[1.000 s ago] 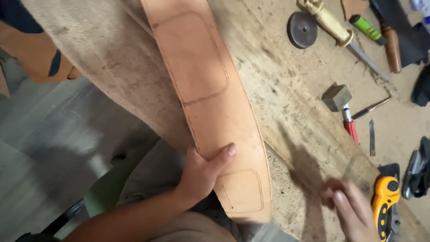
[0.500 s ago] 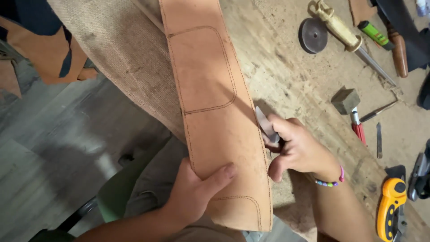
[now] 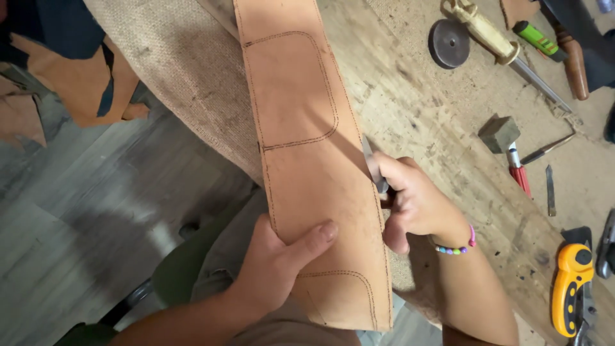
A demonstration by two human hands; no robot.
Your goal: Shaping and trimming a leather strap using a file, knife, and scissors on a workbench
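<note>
Your left hand (image 3: 272,269) pinches the leather strip (image 3: 307,166) near its lower end: thumb laid flat across the face, remaining fingers out of sight behind it. Grip is closed on the strip.

Your right hand (image 3: 416,205) is closed around a small blade (image 3: 373,165). Only the metal tip shows, above the curled fingers; the handle is hidden in the fist. The tip sits at the strip's right edge, touching it or just beside it; which one cannot be told.

The strip is long and narrow. Its long axis runs from the top of the view down toward you, tilted slightly. It overhangs the bench (image 3: 410,96) edge and lies partly over a burlap sheet (image 3: 186,70). Dotted stitch lines mark rounded panels on its face.

Key relation: the strip lies directly left of the blade hand, and the blade lies roughly along the strip's right edge. The right hand is nearer that edge; the left holds the opposite edge, lower down.

Well apart to the right: a yellow cutter (image 3: 572,288), a red-handled tool (image 3: 519,173), a dark disc (image 3: 450,43).
</note>
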